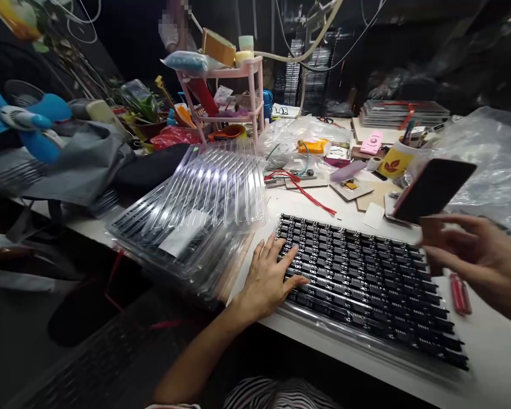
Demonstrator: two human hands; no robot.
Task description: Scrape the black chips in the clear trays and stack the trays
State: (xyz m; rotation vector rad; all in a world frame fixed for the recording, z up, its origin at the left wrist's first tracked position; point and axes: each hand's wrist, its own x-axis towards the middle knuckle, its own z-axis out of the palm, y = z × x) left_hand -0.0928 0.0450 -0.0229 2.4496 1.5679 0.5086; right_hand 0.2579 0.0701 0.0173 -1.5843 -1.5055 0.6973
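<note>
My left hand [270, 277] lies flat with fingers spread on the left end of a row of clear tubes filled with black chips [366, 284] on the white table [489, 352]. My right hand [472, 255] hovers over the right end of the tubes, blurred, fingers apart and slightly curled, holding nothing I can see. Just above it a dark phone in a red case [434, 188] stands tilted; whether the hand touches it is unclear.
A stack of empty clear tubes [208, 199] lies to the left. A red-handled tool [460, 293] rests right of the chips. Behind are a pink shelf rack [234, 91], plastic bags [489, 165], a yellow cup [396, 161], red wires [302, 190] and a blue fan [25, 122].
</note>
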